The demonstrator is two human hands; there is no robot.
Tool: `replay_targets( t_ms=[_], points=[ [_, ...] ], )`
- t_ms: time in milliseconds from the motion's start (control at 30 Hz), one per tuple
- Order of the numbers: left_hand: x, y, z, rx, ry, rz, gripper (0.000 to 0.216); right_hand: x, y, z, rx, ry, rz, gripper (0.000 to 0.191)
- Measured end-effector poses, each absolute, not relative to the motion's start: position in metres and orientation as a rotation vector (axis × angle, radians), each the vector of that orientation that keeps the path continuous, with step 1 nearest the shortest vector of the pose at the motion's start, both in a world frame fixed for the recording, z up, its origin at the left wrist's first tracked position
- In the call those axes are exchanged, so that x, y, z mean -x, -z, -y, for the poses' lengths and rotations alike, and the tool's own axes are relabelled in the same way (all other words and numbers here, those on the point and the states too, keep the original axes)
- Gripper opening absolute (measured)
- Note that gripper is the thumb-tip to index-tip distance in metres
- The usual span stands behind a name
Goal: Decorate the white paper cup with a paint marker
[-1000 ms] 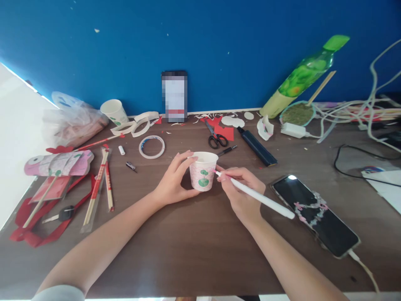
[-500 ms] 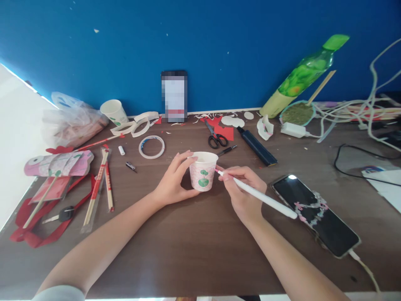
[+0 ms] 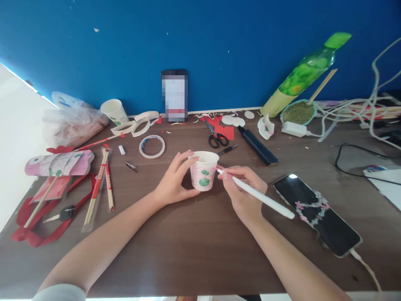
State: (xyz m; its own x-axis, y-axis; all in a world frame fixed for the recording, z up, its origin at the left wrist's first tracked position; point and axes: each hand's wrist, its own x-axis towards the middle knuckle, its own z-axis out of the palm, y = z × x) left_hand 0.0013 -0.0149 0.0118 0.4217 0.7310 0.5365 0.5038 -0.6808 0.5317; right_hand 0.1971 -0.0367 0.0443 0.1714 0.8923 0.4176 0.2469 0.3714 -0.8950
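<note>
A paper cup (image 3: 204, 175) with a pink pattern and green lotus leaves stands upright at the middle of the desk. My left hand (image 3: 177, 177) grips it from the left, fingers at the rim and thumb low on its side. A white marker pen (image 3: 261, 193) with a pink tip is pinched in my right hand (image 3: 246, 188). That tip meets the cup's right side, or sits very close to it; I cannot tell which. Just behind the cup lie a black pen (image 3: 227, 149) and black-handled scissors (image 3: 216, 136). A small white cap (image 3: 121, 149) rests to the left.
A smartphone (image 3: 316, 213) with a beaded strap charges at right. Along the wall are a propped phone (image 3: 174, 96), a second paper cup (image 3: 114, 110), paper scraps and a leaning green bottle (image 3: 305, 75). A tape roll (image 3: 152, 156), packed chopsticks (image 3: 95, 188) and a key (image 3: 66, 213) lie left.
The marker pen's rear end has tilted slightly, moving a little left and down. My left hand keeps its hold on the cup. The whole view has shifted very slightly.
</note>
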Motion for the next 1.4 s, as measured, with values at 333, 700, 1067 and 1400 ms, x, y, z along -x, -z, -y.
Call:
replay_targets(
  t_ms=[333, 700, 1067, 1400],
  points=[
    [-0.002, -0.012, 0.015, -2.404, -1.117, -1.07, 0.084, -0.196, -0.046, 0.037, 1.138, -0.63, 1.372, 0.007],
    [-0.002, -0.012, 0.015, -2.384, -1.124, -1.064, 0.084, -0.197, -0.045, 0.036, 1.189, -0.598, 1.364, 0.005],
    [-0.002, -0.013, 0.015, -2.389, -1.109, -1.079, 0.084, -0.197, -0.047, 0.035, 1.178, -0.649, 1.35, 0.007],
    [-0.001, -0.013, 0.014, -2.366, -1.08, -1.109, 0.095, -0.201, -0.032, 0.033, 1.028, -0.817, 1.256, 0.002]
  ],
)
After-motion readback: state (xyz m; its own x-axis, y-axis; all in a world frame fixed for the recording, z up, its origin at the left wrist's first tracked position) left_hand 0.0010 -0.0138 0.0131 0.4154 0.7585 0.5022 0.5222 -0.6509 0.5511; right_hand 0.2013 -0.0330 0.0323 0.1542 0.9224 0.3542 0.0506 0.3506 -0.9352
